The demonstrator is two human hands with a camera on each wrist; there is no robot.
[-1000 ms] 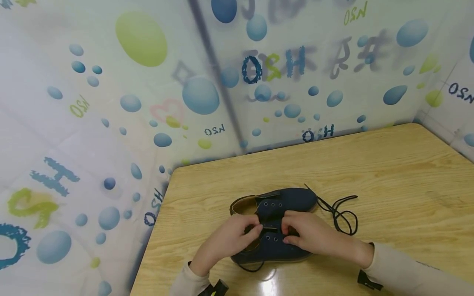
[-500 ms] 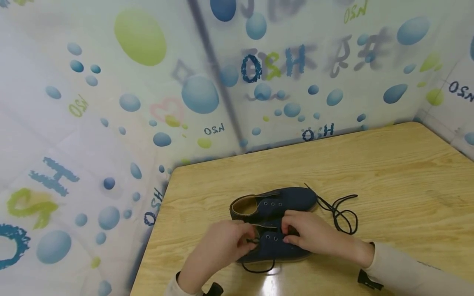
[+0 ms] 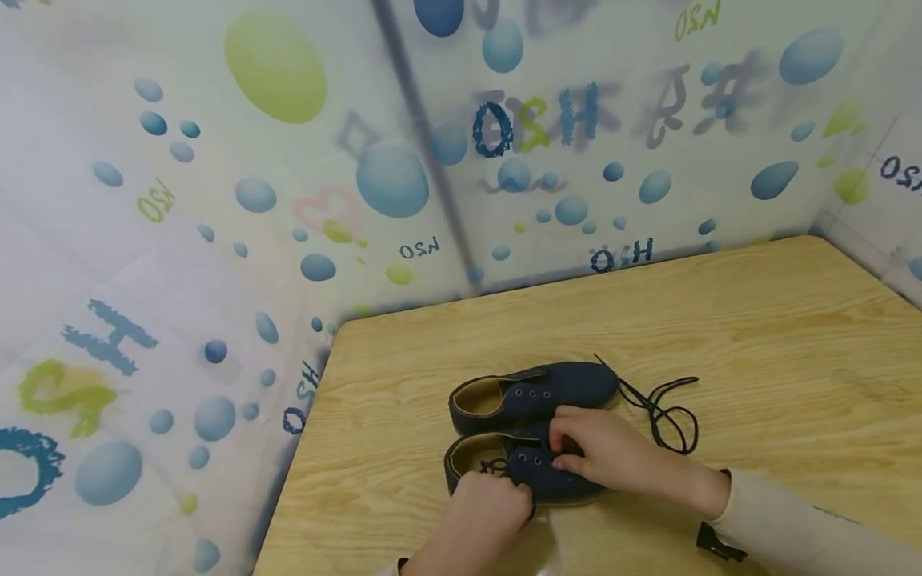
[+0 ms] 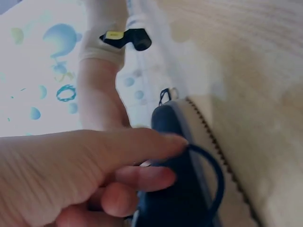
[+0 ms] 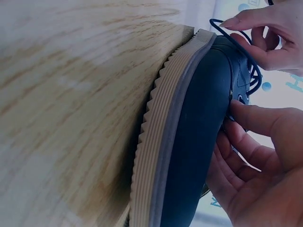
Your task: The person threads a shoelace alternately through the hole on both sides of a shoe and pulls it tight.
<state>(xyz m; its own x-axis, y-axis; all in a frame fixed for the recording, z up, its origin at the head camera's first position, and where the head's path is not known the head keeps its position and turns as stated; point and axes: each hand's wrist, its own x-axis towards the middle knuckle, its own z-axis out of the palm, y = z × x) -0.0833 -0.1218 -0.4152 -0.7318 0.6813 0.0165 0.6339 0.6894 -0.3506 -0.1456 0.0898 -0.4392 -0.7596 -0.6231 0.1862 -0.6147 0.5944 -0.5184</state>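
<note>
Nearest us, our left hand (image 3: 483, 512) keeps a narrow grip, pinching a dark lace (image 4: 220, 177) at the side of the near shoe (image 3: 558, 485), which lies sole down on the worktop (image 3: 763, 344). Our right hand (image 3: 608, 448) holds that shoe near its eyelets (image 3: 537, 461), its grip narrow too. Just beyond, we see the far shoe (image 3: 576, 384) and another lace (image 3: 654, 412), loosely looped past its toe. Behind stands a bubble-patterned wall (image 3: 612, 48).
</note>
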